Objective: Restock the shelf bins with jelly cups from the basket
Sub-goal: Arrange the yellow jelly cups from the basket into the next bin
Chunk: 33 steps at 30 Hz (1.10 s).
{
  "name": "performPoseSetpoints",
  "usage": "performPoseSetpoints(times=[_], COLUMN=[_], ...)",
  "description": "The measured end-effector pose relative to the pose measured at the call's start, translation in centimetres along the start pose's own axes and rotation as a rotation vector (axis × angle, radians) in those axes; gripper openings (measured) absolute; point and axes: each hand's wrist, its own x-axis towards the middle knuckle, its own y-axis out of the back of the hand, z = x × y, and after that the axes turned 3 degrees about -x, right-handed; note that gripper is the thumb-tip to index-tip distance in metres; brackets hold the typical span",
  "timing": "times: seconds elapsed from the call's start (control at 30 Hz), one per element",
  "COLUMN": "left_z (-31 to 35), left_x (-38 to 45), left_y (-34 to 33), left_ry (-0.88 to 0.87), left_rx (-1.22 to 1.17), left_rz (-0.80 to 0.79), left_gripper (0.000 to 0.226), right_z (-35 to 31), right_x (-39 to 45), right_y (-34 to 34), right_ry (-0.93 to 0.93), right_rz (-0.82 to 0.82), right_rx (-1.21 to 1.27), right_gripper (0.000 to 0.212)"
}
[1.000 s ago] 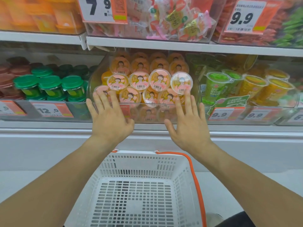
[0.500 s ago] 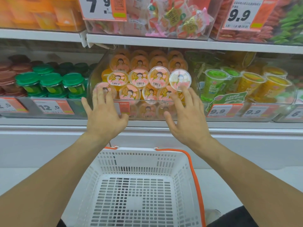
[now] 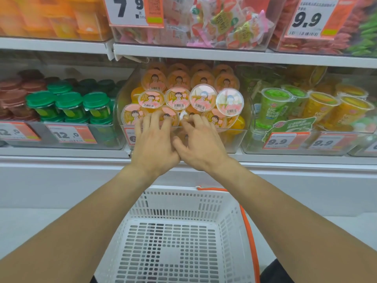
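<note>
Near me I see the white slotted plastic basket (image 3: 173,242), nothing showing inside; beyond it the clear plastic shelf bin (image 3: 234,137) holds the pink-lidded orange jelly cups (image 3: 203,97). My left hand (image 3: 154,144) and right hand (image 3: 201,146) touch side by side at the bin's front rim, each grip's fingers spread, bent loosely, resting on the front-row cups.

Peach-lidded jelly cups (image 3: 177,98) fill the clear middle bin (image 3: 242,139); white basket (image 3: 183,203) below.

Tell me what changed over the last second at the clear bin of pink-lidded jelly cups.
Both hands moved inward: the left hand and right hand, earlier apart, now touch, fingers on the front-row pink-lidded jelly cups. No grip is evident. The cups and the empty white plastic basket stayed put.
</note>
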Motion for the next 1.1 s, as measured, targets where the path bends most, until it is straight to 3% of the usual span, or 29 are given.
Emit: performPoseSetpoints(times=[0.1,0.23,0.6,0.67,0.77,0.8,0.93,1.1], left_z=[-0.3,-0.5,-1.1,-1.2,-1.5,-1.6,-1.8,-1.5], left_x=[0.4,0.7,1.4,1.3,1.2,1.2,1.3,1.1], left_y=[0.2,-0.4,-1.7,-1.7,-1.5,-1.4,-1.1,-1.3], left_ry=[-0.085,-0.209,-0.163,-0.172,-0.183,-0.184,-0.179,-0.168], left_rx=[-0.052,-0.011,0.089,0.119,0.16,0.171,0.179,0.171], left_rz=[0.051,0.007,-0.078,-0.085,-0.104,-0.11,-0.128,-0.143], left_gripper=[0.065,0.071,0.079,0.082,0.087,0.087,0.086,0.091], right_z=[0.1,0.5,2.4,3.0,3.8,4.0,4.6,4.5], right_x=[0.3,0.6,2.3,2.5,2.6,2.5,2.0,1.5], right_y=[-0.3,-0.1,0.8,1.1,1.4,1.5,1.2,1.4], right_ry=[0.004,0.051,0.25,0.261,0.187,0.159,0.108,0.099], right_rz=[0.03,0.037,-0.005,0.107,0.413,0.43,0.231,0.174], right_rx=[0.035,0.024,-0.056,-0.006,0.049,-0.003,-0.246,-0.317], right_gripper=[0.066,0.065,0.052,0.042,0.027,0.028,0.047,0.055])
